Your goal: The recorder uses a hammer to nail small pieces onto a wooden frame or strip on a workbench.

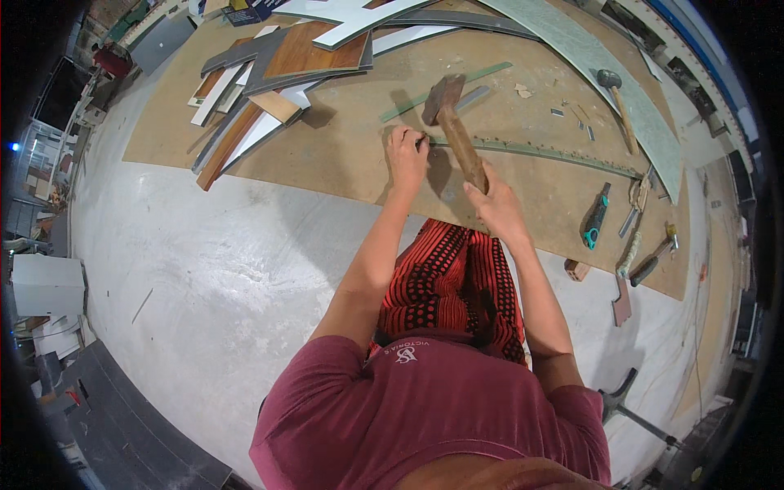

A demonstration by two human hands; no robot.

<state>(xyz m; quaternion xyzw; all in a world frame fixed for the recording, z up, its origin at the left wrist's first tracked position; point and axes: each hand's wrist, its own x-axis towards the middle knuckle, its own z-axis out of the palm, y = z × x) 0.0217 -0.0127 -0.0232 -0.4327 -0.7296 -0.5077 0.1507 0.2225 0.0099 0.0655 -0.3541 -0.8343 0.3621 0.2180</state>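
Observation:
My right hand [496,206] is wrapped round the wooden handle of a hammer [462,145]. Its rusty metal head is raised over the board-topped table [343,167], to the right of my left hand. My left hand [406,160] rests on the board with fingers drawn together at the left end of a long, narrow green strip [545,152]. Small nail-like points stick up along this strip. Something small and dark shows at the left fingertips, too small to name. Beyond the hammer lie a thin green strip [490,73] and a short grey strip [473,99].
Wood-look and white panel offcuts [314,51] are heaped at the back left. At the right lie a rubber mallet [618,106], a teal utility knife [596,216], a dark-handled tool [649,267] and a large curved green panel [572,57]. Small scraps are scattered about.

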